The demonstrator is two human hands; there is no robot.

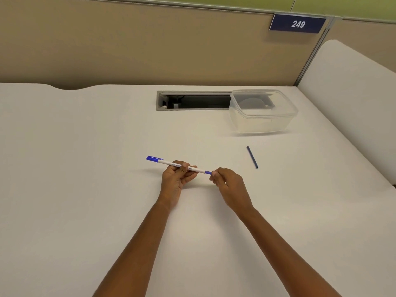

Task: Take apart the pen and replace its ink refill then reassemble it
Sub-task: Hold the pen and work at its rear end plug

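Here the white-barrelled pen [182, 165] is held just above the desk [85, 168], its long axis running from the blue cap beyond the left hand [175, 179] to the blue tip section at the right hand [227, 185]. Left fingers curl around mid-barrel; right fingertips pinch the tip end, likely to twist or pull it off along that axis. The spare dark refill [252, 157] lies on the desk beyond and outboard of the right hand, the nearer hand to it.

Pen [171, 162]: smooth plastic. Container [262, 118]: clear glossy plastic. Desk [85, 168]: matt white. Partition [128, 50]: cloth-like.
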